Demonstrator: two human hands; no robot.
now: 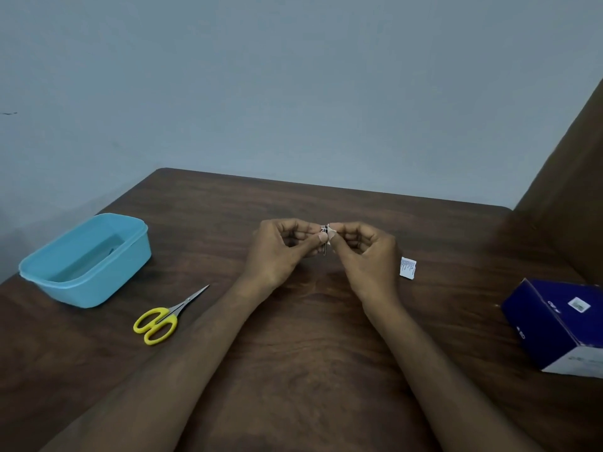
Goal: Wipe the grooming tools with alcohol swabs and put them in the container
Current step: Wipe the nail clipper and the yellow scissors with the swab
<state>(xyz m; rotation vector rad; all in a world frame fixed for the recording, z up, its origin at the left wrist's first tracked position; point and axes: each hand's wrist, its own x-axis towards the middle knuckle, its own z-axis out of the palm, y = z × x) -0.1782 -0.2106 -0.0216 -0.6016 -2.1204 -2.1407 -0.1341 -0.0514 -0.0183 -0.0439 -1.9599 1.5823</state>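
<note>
While pinching a small metal tool (325, 245) between left hand (280, 252) and right hand (362, 256), rubbing with a white swab (330, 230).
Still waiting left of the hands: yellow scissors (163, 318) and blue container (88, 259), maybe holding something already.

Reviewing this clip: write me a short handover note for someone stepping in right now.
Left hand pinches a small metal tool; what kind is too small to tell. Right hand presses a white swab against it.
Blue container at left; contents unclear.
Yellow scissors lie on the table beside the container, not yet put away.
Torn wrapper and blue box at right.
Left: finish wiping, put the tool away, then the scissors.
</note>
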